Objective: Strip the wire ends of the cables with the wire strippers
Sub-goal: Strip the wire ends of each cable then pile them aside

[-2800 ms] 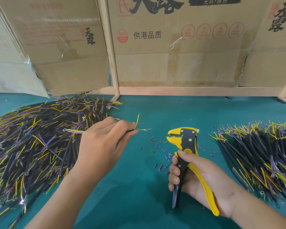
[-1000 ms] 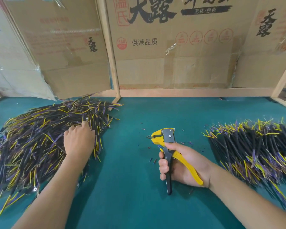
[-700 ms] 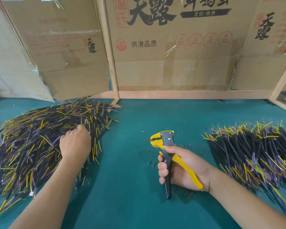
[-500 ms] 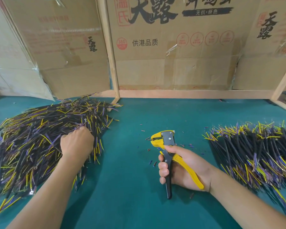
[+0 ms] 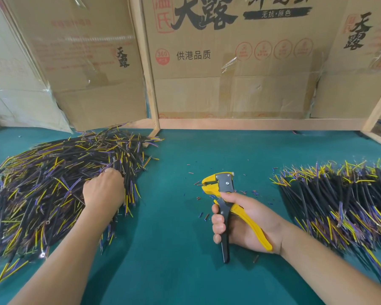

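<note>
Green table covering [image 5: 167,271] is backed by printed cardboard boxes [image 5: 229,62]. Yellow-and-black wire strippers [image 5: 223,194] are gripped upright at centre by the right hand [image 5: 244,225], fingers curled round the handles. Left hand [image 5: 103,190] is pressed knuckles-up into the left cable pile [image 5: 42,183]; its grasp cannot be told. Another cable pile [image 5: 339,199] lies right, insulation scraps [image 5: 204,215] between

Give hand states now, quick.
Left hand: on the left cable pile, fingers hidden, grip cannot be told.
Right hand: holding the wire strippers.
</note>
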Demonstrator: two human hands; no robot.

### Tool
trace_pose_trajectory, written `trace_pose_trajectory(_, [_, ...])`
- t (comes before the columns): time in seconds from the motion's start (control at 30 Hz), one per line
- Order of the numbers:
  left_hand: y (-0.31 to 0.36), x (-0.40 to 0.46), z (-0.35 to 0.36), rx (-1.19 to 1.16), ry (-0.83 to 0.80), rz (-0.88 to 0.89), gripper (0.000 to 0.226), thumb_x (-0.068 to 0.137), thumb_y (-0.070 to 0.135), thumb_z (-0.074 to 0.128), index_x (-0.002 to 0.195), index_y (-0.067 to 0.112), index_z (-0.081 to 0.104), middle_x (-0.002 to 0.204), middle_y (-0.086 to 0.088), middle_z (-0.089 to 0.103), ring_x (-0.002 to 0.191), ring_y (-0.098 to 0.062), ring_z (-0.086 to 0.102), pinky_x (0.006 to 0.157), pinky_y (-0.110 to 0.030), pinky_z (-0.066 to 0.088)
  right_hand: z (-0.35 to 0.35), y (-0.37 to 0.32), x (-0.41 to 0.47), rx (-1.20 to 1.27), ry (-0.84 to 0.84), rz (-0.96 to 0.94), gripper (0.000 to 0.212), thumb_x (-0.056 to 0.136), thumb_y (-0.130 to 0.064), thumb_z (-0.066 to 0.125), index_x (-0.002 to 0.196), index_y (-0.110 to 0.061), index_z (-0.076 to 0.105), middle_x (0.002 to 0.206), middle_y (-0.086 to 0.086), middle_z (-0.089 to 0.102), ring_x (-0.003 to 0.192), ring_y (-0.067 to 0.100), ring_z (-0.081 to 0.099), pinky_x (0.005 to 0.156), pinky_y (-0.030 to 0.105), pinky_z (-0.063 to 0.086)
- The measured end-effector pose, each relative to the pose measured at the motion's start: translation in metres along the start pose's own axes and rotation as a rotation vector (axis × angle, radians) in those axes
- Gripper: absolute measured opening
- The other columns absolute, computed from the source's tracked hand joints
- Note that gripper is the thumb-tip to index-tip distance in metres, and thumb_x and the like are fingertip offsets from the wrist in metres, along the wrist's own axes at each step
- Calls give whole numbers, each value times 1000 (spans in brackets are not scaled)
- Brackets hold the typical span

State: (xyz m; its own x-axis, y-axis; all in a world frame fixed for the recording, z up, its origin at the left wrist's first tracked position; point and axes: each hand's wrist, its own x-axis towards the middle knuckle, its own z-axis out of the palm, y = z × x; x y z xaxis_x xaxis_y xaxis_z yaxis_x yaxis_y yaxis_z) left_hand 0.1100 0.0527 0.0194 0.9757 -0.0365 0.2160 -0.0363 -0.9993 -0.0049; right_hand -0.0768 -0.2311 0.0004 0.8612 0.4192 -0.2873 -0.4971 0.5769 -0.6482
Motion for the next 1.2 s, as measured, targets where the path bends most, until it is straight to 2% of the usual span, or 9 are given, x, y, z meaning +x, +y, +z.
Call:
trace_pose_trajectory(0.17, [1, 1, -2, -163, 71, -53, 16, 101, 15, 41, 94, 1, 45, 94, -21, 67, 86, -40, 65, 64, -37, 39, 2, 0, 0, 12, 10, 2, 31, 91, -36, 70, 88, -6, 62, 79, 10, 47, 67, 26, 47, 74, 42, 48])
trace_pose_trajectory(0.33, [10, -6, -13, -277, 229, -20, 30, 105, 30, 35, 88, 5, 40, 89, -24, 65, 79, -44, 62, 61, -39, 34, 2, -1, -1, 14, 12, 5, 31, 91, -36, 69, 90, -6, 61, 79, 10, 47, 67, 26, 47, 74, 42, 48])
trace_pose_trajectory(0.47, [26, -16, -22, -442, 299, 138, 27, 104, 34, 43, 91, 10, 44, 77, -10, 55, 76, -43, 59, 61, -40, 35, 3, -1, -2, 13, 15, 6, 31, 92, -35, 69, 90, -6, 61, 79, 10, 47, 67, 26, 47, 75, 42, 48])
trace_pose_trajectory(0.6, [48, -34, -25, -644, 222, 406, 15, 101, 24, 53, 95, 13, 46, 86, -9, 61, 80, -39, 58, 67, -43, 42, 3, -1, -2, 10, 18, 4, 31, 91, -35, 70, 90, -6, 61, 78, 10, 47, 67, 27, 47, 75, 42, 48])
trace_pose_trajectory(0.7, [54, -44, -23, -726, 176, 485, 12, 102, 18, 50, 101, 17, 38, 93, -8, 61, 85, -39, 58, 73, -46, 47, 3, -1, -2, 3, 22, 4, 31, 91, -35, 70, 91, -6, 60, 79, 10, 47, 67, 27, 47, 75, 43, 47])
trace_pose_trajectory(0.77, [56, -46, -24, -745, 166, 528, 11, 102, 15, 47, 101, 21, 37, 92, -5, 59, 83, -37, 56, 75, -47, 45, 2, 0, -1, 4, 23, 1, 32, 90, -35, 71, 91, -5, 60, 79, 10, 46, 67, 27, 47, 75, 43, 47])
trace_pose_trajectory(0.87, [56, -47, -26, -685, 231, 660, 8, 102, 8, 46, 107, 12, 51, 90, -2, 55, 76, -33, 52, 70, -45, 47, 2, 0, -1, 3, 17, 1, 32, 90, -36, 71, 91, -6, 59, 79, 10, 47, 67, 27, 47, 75, 43, 47])
trace_pose_trajectory(1.07, [55, -53, -29, -717, 219, 731, 29, 95, 8, 42, 119, 10, 58, 104, 3, 64, 87, -13, 57, 79, -26, 44, 2, 0, -1, -2, 11, 1, 31, 92, -36, 69, 92, -6, 58, 79, 10, 47, 68, 27, 48, 75, 43, 47])
trace_pose_trajectory(1.2, [58, -55, -30, -697, 271, 652, 24, 91, 1, 62, 113, 8, 64, 98, 1, 70, 72, -18, 60, 72, -32, 50, 2, 0, -2, -8, 11, 0, 31, 91, -36, 70, 91, -6, 59, 78, 10, 47, 68, 27, 48, 75, 43, 48])
